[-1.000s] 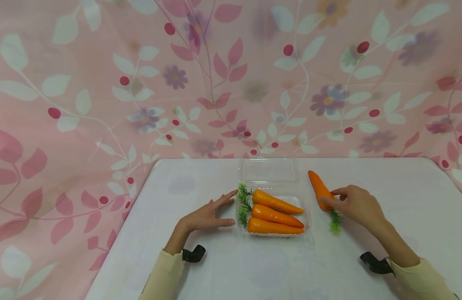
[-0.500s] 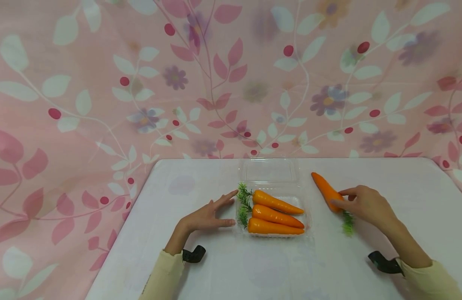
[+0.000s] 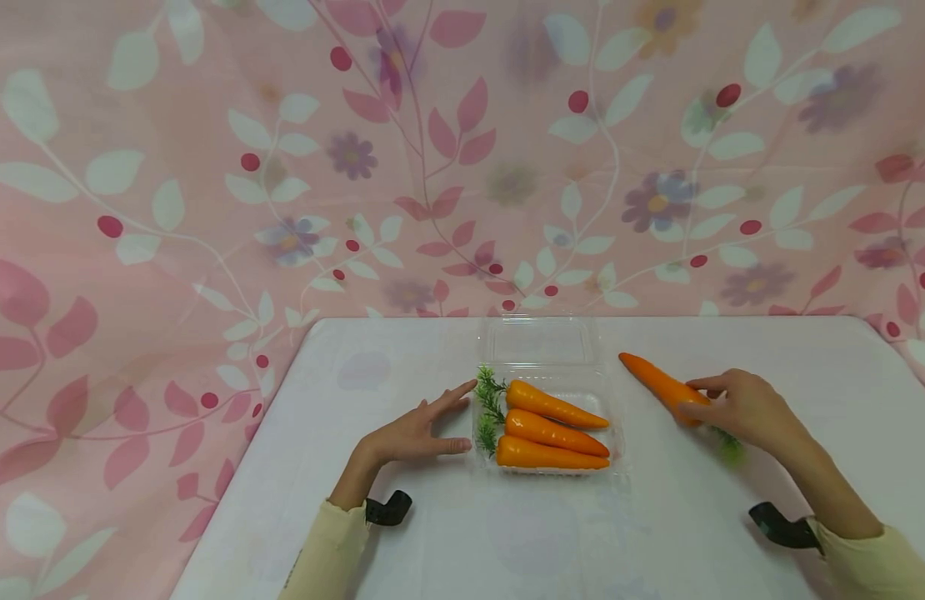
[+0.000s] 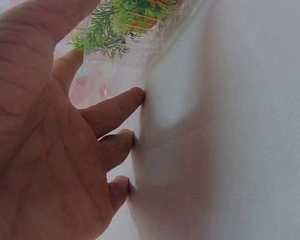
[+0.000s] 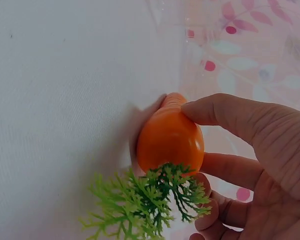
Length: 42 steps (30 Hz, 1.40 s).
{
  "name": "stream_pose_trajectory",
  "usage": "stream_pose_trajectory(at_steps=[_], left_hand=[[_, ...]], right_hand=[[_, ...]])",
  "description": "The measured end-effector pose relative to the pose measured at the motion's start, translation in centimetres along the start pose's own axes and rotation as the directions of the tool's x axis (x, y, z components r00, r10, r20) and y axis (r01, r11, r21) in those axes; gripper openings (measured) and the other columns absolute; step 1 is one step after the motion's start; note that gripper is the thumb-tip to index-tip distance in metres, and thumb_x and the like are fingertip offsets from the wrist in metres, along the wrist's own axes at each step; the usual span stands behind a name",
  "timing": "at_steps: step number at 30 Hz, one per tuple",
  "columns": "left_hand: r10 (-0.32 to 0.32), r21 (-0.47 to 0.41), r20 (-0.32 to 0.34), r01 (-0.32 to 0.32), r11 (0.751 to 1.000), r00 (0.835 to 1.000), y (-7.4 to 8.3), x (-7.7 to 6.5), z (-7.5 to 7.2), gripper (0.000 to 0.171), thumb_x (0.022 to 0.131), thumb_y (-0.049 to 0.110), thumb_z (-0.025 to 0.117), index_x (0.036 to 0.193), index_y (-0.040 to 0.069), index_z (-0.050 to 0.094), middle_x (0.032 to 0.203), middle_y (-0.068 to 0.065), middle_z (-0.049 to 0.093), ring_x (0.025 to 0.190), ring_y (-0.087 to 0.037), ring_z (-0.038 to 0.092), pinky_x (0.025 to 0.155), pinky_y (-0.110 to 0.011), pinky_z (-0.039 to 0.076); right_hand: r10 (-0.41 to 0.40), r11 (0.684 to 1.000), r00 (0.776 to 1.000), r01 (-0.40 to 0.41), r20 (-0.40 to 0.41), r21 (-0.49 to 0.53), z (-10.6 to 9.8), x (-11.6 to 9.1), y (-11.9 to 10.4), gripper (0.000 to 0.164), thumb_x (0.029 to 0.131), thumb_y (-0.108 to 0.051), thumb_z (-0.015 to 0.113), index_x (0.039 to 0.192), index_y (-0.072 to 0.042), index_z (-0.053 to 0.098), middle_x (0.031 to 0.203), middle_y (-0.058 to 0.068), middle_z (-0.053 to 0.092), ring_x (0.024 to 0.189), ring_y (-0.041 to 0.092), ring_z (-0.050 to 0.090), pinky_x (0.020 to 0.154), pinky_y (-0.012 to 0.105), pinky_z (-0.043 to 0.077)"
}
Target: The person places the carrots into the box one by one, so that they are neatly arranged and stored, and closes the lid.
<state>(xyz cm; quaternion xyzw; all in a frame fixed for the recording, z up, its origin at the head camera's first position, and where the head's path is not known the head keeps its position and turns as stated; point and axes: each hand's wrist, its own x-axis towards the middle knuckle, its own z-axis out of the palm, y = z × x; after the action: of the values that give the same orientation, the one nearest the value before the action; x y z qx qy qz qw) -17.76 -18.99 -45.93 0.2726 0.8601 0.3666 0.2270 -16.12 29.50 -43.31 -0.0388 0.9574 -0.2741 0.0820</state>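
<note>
Between thumb and fingers, my right hand point(image 3: 743, 408) pinches a carrot point(image 3: 661, 385) near its leafy end, to the right of the box. Its tip points to the back left, and in the right wrist view the green top point(image 5: 150, 200) hangs below the thick end. A clear plastic box point(image 3: 616, 442) with its lid point(image 3: 537, 340) laid back holds three carrots point(image 3: 556, 427) side by side, green tops to the left. My left hand point(image 3: 413, 432) spreads its straight fingers at the box's left side; the left wrist view has its fingertips on the tabletop close to the box.
A white cloth covers the table point(image 3: 537, 542). Behind it hangs a pink floral curtain point(image 3: 462, 167). Each wrist wears a black camera mount, the left one point(image 3: 389, 507) and the right one point(image 3: 785, 527).
My right hand has moved right with the carrot, which has turned so its tip points more to the left. The left hand, box and other carrots stay where they were.
</note>
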Motion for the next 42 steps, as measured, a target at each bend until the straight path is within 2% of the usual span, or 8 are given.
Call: stream_pose_trajectory(at_steps=[10, 24, 32, 42], left_hand=[[-0.001, -0.002, 0.001, 0.001, 1.0, 1.0, -0.1, 0.1, 0.0, 0.088, 0.089, 0.049, 0.07, 0.157, 0.044, 0.014, 0.155, 0.003, 0.038, 0.15, -0.026, 0.006, 0.114, -0.06, -0.005], [-0.01, 0.003, 0.002, 0.01, 1.0, 1.0, 0.1, 0.0, 0.0, 0.088, 0.089, 0.049, 0.07, 0.157, 0.045, 0.013, 0.155, 0.005, 0.037, 0.15, -0.024, 0.006, 0.115, -0.059, -0.005], [-0.012, 0.002, 0.005, 0.012, 1.0, 1.0, 0.2, 0.0, -0.1, 0.088, 0.089, 0.049, 0.069, 0.157, 0.044, 0.013, 0.155, 0.005, 0.036, 0.15, -0.025, 0.005, 0.115, -0.059, -0.005], [-0.007, 0.003, 0.007, 0.007, 1.0, 1.0, 0.1, 0.0, -0.1, 0.087, 0.09, 0.048, 0.069, 0.157, 0.043, 0.013, 0.156, 0.004, 0.036, 0.15, -0.025, 0.005, 0.115, -0.059, -0.005]], right_hand=[[-0.021, 0.999, 0.998, 0.019, -0.054, -0.036, -0.1, 0.0, 0.8, 0.064, 0.08, -0.042, 0.08, 0.123, 0.003, 0.066, 0.1, 0.02, 0.06, 0.076, 0.026, 0.047, 0.053, 0.032, 0.042], [-0.037, 0.993, 0.989, 0.019, -0.146, -0.12, 0.0, -0.2, 1.0, 0.053, 0.077, -0.023, 0.082, 0.121, 0.001, 0.068, 0.102, 0.029, 0.055, 0.088, 0.043, 0.046, 0.064, 0.054, 0.04], [-0.022, 0.994, 0.981, 0.002, -0.191, -0.106, 0.2, -0.4, 1.0, 0.048, 0.075, -0.004, 0.075, 0.122, 0.0, 0.067, 0.106, 0.033, 0.049, 0.094, 0.051, 0.038, 0.072, 0.066, 0.03], [-0.018, 0.998, 0.961, 0.003, -0.274, -0.055, 0.7, -0.2, 1.5, 0.047, 0.073, 0.006, 0.066, 0.119, -0.001, 0.069, 0.107, 0.035, 0.045, 0.096, 0.056, 0.036, 0.075, 0.072, 0.026]])
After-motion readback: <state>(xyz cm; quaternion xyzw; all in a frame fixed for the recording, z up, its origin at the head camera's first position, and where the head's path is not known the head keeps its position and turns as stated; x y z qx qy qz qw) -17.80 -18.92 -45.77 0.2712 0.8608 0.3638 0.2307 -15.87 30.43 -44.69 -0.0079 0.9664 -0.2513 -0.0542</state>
